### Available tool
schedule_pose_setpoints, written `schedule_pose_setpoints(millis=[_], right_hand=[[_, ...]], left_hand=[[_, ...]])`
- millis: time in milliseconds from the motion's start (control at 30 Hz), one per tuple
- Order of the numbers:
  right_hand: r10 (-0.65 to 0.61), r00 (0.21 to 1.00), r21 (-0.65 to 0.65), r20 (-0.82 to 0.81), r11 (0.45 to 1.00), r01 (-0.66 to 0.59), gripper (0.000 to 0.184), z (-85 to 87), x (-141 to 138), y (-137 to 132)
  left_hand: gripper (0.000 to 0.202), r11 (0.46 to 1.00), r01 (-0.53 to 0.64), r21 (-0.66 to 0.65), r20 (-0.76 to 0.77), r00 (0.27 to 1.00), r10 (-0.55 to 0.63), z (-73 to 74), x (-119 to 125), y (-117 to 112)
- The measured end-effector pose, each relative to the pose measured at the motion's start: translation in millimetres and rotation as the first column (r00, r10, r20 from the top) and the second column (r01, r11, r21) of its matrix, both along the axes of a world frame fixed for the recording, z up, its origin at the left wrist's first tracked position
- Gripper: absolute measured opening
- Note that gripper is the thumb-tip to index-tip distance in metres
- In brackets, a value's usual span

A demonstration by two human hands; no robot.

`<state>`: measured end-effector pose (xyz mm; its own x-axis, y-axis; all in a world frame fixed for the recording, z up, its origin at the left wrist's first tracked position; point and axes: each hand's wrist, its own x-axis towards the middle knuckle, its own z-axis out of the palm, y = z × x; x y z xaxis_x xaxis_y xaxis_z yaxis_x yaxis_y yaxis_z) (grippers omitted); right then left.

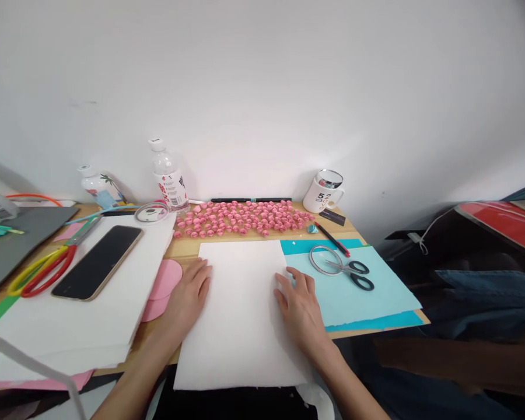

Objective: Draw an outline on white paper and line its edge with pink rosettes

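Observation:
A white sheet of paper [242,315] lies in front of me, its near end reaching past the table's edge. My left hand [190,291] rests along its left edge, fingers stretched out and holding nothing. On the opposite edge, my right hand [300,300] lies with its fingers spread, the tips touching the paper. Behind the sheet spreads a band of many small pink folded paper pieces [245,219]. Light blue paper [376,297] lies to the right, bearing black-handled scissors [359,274] and a clear ring [326,259]. Pink paper circles [166,280] stick out beside my left hand.
On the left, a phone [98,262] and red-and-yellow scissors [48,268] lie on white paper [91,326]. A water bottle [170,181] and a smaller bottle [100,186] stand by the wall. A mug [322,192], a dark card [332,217] and a pen [332,238] are back right.

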<state>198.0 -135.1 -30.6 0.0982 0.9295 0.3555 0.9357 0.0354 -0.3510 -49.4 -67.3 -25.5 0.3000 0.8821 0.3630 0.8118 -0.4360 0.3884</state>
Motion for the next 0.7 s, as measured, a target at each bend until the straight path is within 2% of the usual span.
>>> schedule_pose_setpoints(millis=[100, 233, 533, 700], right_hand=[[0.046, 0.996, 0.037, 0.079, 0.998, -0.049, 0.028, -4.1, -1, 4], [0.088, 0.994, 0.084, 0.058, 0.992, -0.092, 0.029, -8.7, 4, 8], [0.087, 0.996, 0.155, 0.020, 0.984, -0.089, 0.023, -10.5, 3, 14], [0.097, 0.995, 0.131, -0.010, 0.987, -0.095, 0.020, -5.2, 4, 16]], left_hand=[[0.033, 0.998, -0.026, 0.064, 0.027, 0.999, 0.024, -8.8, 10, -4], [0.031, 0.991, -0.057, 0.117, 0.039, 0.998, 0.053, -14.0, 14, -9], [0.029, 0.992, -0.028, 0.121, 0.067, 0.998, 0.020, -16.4, 8, -10], [0.028, 0.995, -0.034, 0.090, 0.069, 0.997, 0.028, -13.9, 7, -10]])
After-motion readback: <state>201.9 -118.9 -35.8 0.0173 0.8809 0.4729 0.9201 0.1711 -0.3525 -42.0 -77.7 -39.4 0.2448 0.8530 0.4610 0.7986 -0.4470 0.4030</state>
